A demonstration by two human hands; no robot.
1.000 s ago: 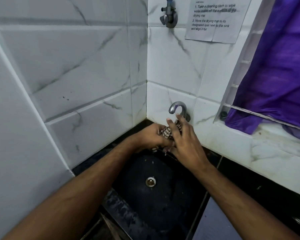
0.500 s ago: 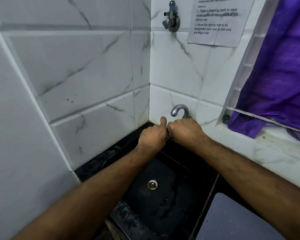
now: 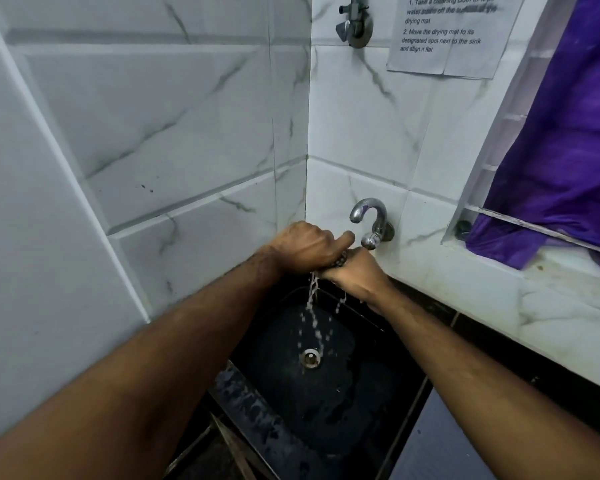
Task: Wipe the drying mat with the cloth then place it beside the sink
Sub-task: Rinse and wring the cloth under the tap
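Over round black sink point(image 3: 368, 403), both hands twisting checked cloth point(image 3: 340, 262), water dripping

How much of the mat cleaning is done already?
Hardly any. The cloth looks wet through already. Right now the left hand and right hand grip it and wring it, and water falls into the sink. The mat, at the bottom edge, is untouched, so wiping it and laying it beside the sink are both left.
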